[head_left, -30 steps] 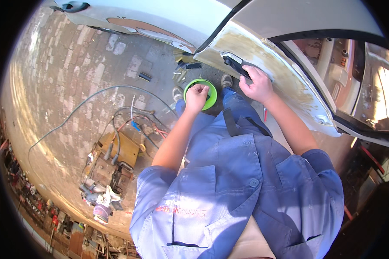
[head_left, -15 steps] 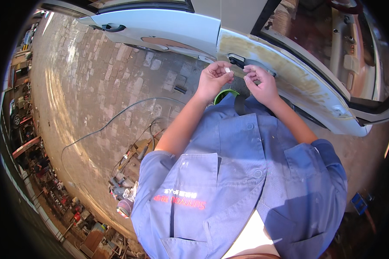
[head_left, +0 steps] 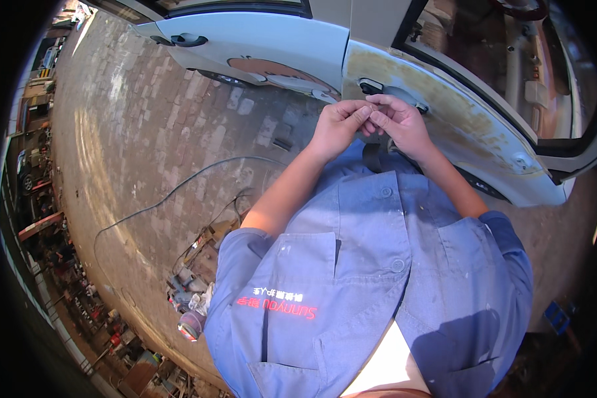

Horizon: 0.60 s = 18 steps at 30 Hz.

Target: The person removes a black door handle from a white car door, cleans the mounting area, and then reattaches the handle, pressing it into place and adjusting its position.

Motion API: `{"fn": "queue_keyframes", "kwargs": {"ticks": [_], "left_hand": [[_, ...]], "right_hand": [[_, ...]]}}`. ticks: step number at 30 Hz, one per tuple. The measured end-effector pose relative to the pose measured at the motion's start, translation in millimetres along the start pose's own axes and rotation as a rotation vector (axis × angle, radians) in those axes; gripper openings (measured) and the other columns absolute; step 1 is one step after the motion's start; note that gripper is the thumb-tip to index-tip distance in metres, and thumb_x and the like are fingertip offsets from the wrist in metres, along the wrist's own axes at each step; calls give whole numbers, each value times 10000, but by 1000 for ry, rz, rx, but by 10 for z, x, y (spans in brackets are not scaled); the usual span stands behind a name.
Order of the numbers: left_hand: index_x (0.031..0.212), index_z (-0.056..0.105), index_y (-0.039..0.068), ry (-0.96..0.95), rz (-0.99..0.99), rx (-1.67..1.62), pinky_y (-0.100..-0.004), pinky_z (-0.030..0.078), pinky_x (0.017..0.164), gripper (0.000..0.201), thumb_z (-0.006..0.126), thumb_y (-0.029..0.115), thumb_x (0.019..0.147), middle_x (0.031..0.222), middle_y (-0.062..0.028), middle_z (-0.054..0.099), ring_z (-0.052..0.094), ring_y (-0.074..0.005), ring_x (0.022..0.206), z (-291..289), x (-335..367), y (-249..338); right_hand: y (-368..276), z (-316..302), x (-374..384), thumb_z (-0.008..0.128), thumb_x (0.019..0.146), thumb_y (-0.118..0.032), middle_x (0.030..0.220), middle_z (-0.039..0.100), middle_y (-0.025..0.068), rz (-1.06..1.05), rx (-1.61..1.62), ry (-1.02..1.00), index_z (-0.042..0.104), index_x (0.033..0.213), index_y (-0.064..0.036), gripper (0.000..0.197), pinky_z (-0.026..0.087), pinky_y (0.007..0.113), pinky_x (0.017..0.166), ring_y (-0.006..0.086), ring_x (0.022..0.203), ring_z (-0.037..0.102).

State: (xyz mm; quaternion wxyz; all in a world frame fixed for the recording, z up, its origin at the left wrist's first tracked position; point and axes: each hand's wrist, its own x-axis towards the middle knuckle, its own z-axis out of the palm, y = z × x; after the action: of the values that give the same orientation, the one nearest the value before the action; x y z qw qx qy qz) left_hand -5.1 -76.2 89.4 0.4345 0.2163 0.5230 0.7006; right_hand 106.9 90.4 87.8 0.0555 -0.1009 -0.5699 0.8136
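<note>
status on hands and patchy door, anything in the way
Left hand and right hand: fingers meeting, hold unclear. Patchy door: handle just beyond hands. Hose on ground, clear of hands.

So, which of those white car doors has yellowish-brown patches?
The white metal car door on the right, just beyond the right hand; the white car door on the left bears a brown oval picture instead.

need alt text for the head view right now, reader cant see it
A person's left hand and right hand meet at the fingertips in front of a pale car door with yellowish-brown patches; whether they hold something small is unclear. The person wears a blue work jacket, and a dark hose curves across the brick paving at the left.
</note>
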Motion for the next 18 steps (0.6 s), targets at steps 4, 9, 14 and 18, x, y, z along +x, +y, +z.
{"fn": "queue_keyframes", "kwargs": {"ticks": [4, 9, 14, 18], "left_hand": [[1105, 719, 1, -54, -219, -187, -287, 546, 759, 275, 570, 230, 1134, 939, -44, 697, 635, -128, 819, -42, -42, -20], [1064, 705, 28, -130, -235, -332, -283, 530, 740, 282, 585, 275, 1128, 931, -18, 669, 620, -117, 811, -138, -129, -71], [999, 757, 8, -118, -147, 84, -265, 512, 680, 323, 670, 306, 1089, 840, 11, 673, 594, -73, 764, -378, -244, -154], [1087, 760, -9, 74, -75, 235, -244, 485, 670, 250, 773, 234, 1025, 832, 34, 639, 549, -32, 767, -576, -359, -265]], "right_hand": [[14, 97, -49, 693, 1039, -17, 1136, 693, 93, -232, -299, 81, 732, 1204, 41, 179, 610, 298, 785, 151, 894, 735], [29, 201, -51, 691, 1017, 28, 1156, 688, 118, -292, -398, 96, 772, 1080, 36, 103, 619, 290, 802, 161, 914, 752], [182, 343, -64, 702, 1051, -108, 938, 728, 60, -375, -766, 210, 753, 1031, 17, 136, 579, 287, 757, 128, 832, 704], [400, 444, -130, 660, 1093, -175, 879, 687, 22, -25, -497, 285, 702, 1061, -12, 172, 531, 250, 693, 85, 765, 641]]}}
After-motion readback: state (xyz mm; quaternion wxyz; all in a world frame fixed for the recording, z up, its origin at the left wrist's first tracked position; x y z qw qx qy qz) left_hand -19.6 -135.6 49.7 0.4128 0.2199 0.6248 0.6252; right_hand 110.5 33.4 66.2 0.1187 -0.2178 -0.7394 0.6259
